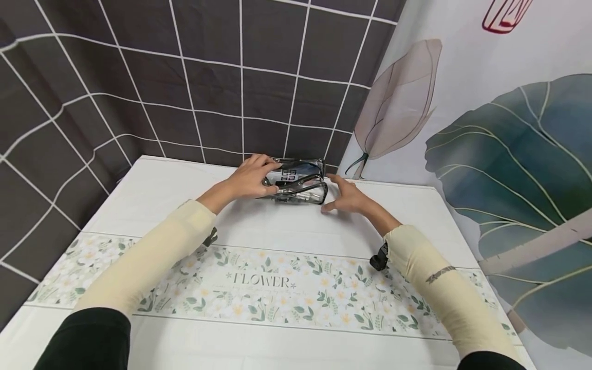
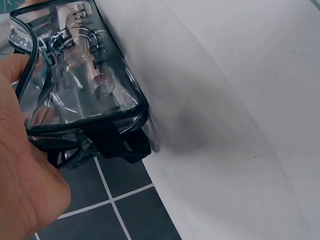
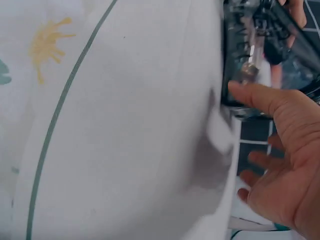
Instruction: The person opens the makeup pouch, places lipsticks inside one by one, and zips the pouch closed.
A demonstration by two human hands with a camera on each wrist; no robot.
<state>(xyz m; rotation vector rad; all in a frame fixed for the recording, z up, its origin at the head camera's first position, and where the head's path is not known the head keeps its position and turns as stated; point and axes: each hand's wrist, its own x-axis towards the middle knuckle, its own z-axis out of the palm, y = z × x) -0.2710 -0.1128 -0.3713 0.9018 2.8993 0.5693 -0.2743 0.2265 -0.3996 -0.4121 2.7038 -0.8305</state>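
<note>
A clear plastic toiletry bag (image 1: 302,181) with black piping stands at the table's far edge. Small tubes or bottles (image 2: 85,55) show through its wall. My left hand (image 1: 248,177) grips the bag's left end, thumb in front and fingers over the top. Beside the right end is my right hand (image 1: 347,196), its fingers spread and holding nothing. From the right wrist, the thumb (image 3: 252,95) appears at the bag's corner; whether it touches cannot be told. A black fabric loop (image 2: 127,145) sticks out from one end of the bag.
A white cloth (image 1: 277,234) with a floral band and the word FLOWER covers the table. Directly behind the bag hangs a dark grid-patterned curtain (image 1: 208,87). A leaf-printed sheet (image 1: 462,169) hangs on the right.
</note>
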